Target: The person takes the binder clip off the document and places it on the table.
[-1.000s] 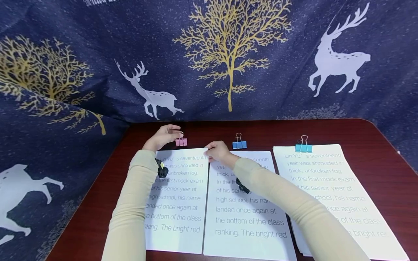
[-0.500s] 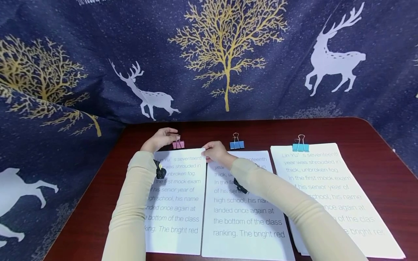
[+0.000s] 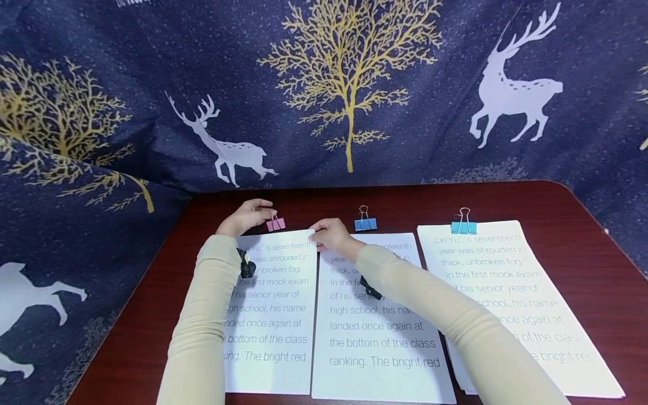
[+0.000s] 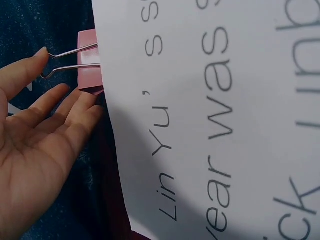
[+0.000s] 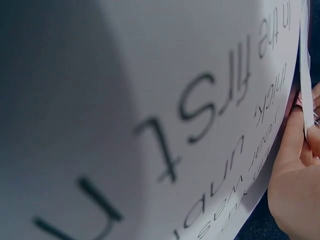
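Note:
My left hand (image 3: 244, 217) is at the top edge of the left stack of printed paper (image 3: 273, 326). Its thumb and fingers hold a pink binder clip (image 3: 275, 224) by its wire handles. In the left wrist view, the thumb touches the handle end, the other fingers lie below, and the pink clip (image 4: 90, 60) is partly hidden by the paper (image 4: 200, 125). My right hand (image 3: 334, 235) pinches the stack's top right corner. The right wrist view shows the paper edge (image 5: 306, 75) between that hand's (image 5: 300, 185) thumb and fingers.
A middle paper stack (image 3: 379, 343) lies alongside, with a blue binder clip (image 3: 365, 224) behind it on the dark red table (image 3: 152, 315). At the right, a paper stack (image 3: 501, 270) has a light blue binder clip (image 3: 463, 227) at its top edge. A patterned cloth (image 3: 304, 101) hangs behind.
The pink binder clip in my left hand has come slightly nearer the left stack's top edge. My right hand keeps its pinch on the corner. The head view has shifted slightly.

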The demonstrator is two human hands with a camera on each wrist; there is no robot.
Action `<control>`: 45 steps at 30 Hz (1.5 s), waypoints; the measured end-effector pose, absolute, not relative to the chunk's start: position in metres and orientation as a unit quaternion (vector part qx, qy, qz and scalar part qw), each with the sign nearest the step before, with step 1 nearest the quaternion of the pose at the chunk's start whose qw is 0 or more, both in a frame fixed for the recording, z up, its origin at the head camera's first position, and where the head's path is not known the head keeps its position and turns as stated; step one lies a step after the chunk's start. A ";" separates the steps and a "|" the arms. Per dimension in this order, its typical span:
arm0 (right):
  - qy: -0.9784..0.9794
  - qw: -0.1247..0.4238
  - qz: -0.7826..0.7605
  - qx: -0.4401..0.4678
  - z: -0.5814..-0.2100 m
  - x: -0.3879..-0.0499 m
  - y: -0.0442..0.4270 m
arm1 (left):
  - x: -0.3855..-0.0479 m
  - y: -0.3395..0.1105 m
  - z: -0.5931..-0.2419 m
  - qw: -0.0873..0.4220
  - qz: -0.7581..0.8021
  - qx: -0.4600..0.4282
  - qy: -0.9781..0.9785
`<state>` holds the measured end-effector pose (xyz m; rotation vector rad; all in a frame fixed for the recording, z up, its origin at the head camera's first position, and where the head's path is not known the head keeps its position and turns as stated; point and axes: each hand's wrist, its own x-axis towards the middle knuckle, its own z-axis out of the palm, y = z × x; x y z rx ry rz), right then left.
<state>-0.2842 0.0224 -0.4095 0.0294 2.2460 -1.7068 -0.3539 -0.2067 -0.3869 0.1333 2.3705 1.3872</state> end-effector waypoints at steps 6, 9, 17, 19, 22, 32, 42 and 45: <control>0.787 0.162 -0.595 0.002 -0.409 -0.283 0.020 | -0.352 -0.210 -0.388 0.193 0.496 0.037 0.846; 0.788 0.163 -0.594 -0.001 -0.410 -0.283 0.018 | -0.349 -0.212 -0.388 0.193 0.498 0.036 0.845; 0.824 0.136 -0.549 -0.030 -0.406 -0.282 0.020 | -0.347 -0.213 -0.386 0.183 0.500 0.034 0.846; 0.834 0.129 -0.535 -0.038 -0.405 -0.282 0.020 | -0.348 -0.214 -0.386 0.181 0.508 0.034 0.842; 0.847 0.118 -0.516 -0.051 -0.404 -0.283 0.020 | -0.348 -0.215 -0.385 0.177 0.520 0.037 0.835; 0.857 0.096 -0.501 -0.071 -0.402 -0.282 0.021 | -0.340 -0.212 -0.382 0.166 0.507 0.020 0.845; 0.848 0.088 -0.514 -0.096 -0.404 -0.281 0.022 | -0.349 -0.219 -0.394 0.087 0.492 0.042 0.865; 0.844 0.087 -0.521 -0.097 -0.404 -0.281 0.023 | -0.348 -0.214 -0.389 0.063 0.484 0.032 0.872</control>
